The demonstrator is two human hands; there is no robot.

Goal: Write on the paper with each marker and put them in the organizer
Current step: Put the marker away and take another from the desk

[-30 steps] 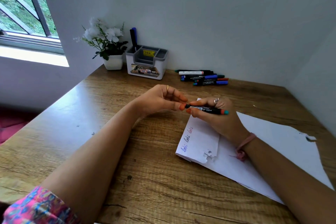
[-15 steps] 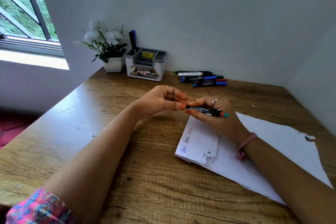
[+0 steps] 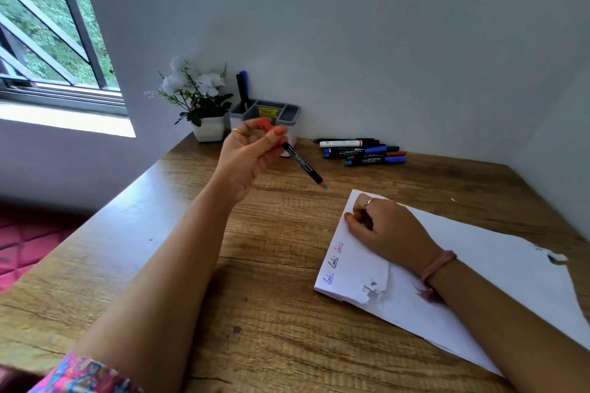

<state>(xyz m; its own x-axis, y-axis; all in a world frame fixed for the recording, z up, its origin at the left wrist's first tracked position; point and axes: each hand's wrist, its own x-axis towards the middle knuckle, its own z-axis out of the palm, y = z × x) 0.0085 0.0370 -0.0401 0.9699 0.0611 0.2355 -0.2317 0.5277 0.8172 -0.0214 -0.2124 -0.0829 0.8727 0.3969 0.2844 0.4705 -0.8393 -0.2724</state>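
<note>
Black marker [image 3: 303,166] pinched in raised left hand [image 3: 249,153]; right hand [image 3: 388,230] loosely curled on paper [image 3: 479,265]

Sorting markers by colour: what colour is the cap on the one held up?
Red-orange, on the marker in the left hand; head view.

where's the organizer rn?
Head view: the organizer sits at the desk's back edge against the wall, just right of the flower pot and left of the loose markers, partly hidden behind the left hand.
</note>
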